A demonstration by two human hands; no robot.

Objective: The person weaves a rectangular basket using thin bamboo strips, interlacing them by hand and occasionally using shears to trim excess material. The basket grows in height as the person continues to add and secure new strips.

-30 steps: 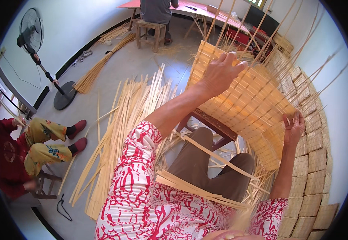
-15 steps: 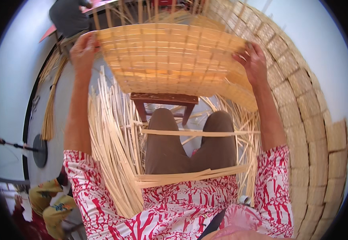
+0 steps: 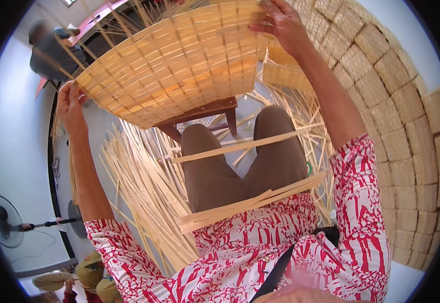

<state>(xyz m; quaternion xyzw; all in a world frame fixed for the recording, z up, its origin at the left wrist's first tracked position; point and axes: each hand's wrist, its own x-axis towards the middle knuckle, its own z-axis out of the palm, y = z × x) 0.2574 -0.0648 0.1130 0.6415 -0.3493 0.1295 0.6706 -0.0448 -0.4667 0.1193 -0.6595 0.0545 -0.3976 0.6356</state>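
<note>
A half-woven basket (image 3: 179, 60) of flat yellow bamboo strips hangs between my hands, tilted, with loose upright strips sticking out along its far edge. My left hand (image 3: 71, 103) pinches its upper left corner. At the upper right corner, my right hand (image 3: 283, 25) grips the edge, fingers bent over it. Under the basket stands a small dark wooden stool (image 3: 194, 112); whether the basket touches it I cannot tell. Across my lap lie several bamboo strips (image 3: 250, 202), and another strip (image 3: 240, 145) rests over my knees.
Many loose bamboo strips (image 3: 144, 182) cover the floor on the left, more on the right. Stacked woven baskets (image 3: 397, 131) line the right wall. A standing fan (image 3: 5, 217) is at left. One person (image 3: 55, 55) sits at the far left; another person's legs (image 3: 96, 275) show at lower left.
The basket has tilted: its right corner has risen with my right hand, while its left corner has dropped with my left hand. The whole view has turned and shifted somewhat.
</note>
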